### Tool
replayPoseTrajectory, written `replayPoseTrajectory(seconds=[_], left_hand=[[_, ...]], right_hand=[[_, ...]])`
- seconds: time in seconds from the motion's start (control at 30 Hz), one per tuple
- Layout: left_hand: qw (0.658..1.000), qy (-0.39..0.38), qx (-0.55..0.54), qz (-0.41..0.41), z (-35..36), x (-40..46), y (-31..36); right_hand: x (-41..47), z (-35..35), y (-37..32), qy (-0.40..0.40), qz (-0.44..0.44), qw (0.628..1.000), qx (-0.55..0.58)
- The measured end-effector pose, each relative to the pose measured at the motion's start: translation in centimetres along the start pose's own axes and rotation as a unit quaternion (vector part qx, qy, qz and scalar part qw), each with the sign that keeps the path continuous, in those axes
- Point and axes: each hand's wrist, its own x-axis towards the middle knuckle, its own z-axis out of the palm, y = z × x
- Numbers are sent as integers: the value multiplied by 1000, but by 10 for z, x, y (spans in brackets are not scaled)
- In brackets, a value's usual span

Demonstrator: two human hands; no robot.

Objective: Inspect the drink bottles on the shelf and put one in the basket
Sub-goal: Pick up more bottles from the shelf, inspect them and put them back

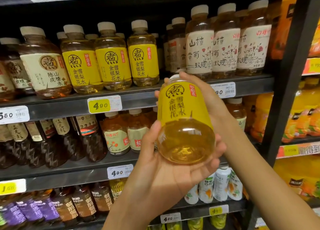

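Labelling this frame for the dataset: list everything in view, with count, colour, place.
held bottle: one, yellow label, amber drink, tilted, base toward camera.
yellow-label bottles: three in front, upper shelf, centre.
cream-label bottles: three in front, flower print, upper shelf, right.
dark drink bottles: several, middle shelf, left.
price tag: one, yellow, reads 4.90, upper shelf edge.
orange drink bottles: several, neighbouring rack, right.
basket: not in view.
left hand: cups the base.
right hand: grips the upper part.

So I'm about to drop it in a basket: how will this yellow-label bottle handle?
The yellow-label bottle looks full, so probably heavy for its size. Its round body would likely roll if laid down. Both hands hold it.
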Motion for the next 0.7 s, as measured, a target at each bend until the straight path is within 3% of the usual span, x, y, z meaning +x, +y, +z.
replayPoseTrajectory(seconds=[0.03, 0.13, 0.23, 0.33, 0.43, 0.57, 0.7], left_hand=[[1000, -11, 6, 0, -4, -2, -2], [998, -17, 66, -6, -21, -4, 5], [985, 56, 161, 42, -33, -4, 10], [923, 117, 360, 69, -31, -6, 4], [860, 112, 488, 96, -29, -7, 0], [857, 91, 497, 98, -33, -5, -1], [909, 74, 397, 100, -44, -7, -3]], right_hand=[[-1, -1, -2, -25, -4, 1000, 10], [-7, -1, -11, 7, -47, 999, -2], [-15, -5, -17, 20, -116, 990, -75], [-25, -1, -17, 33, -173, 972, -154], [-32, 5, -13, 50, -205, 957, -197], [-35, 7, -14, 61, -198, 955, -212], [-35, 0, -23, 18, -135, 964, -228]])
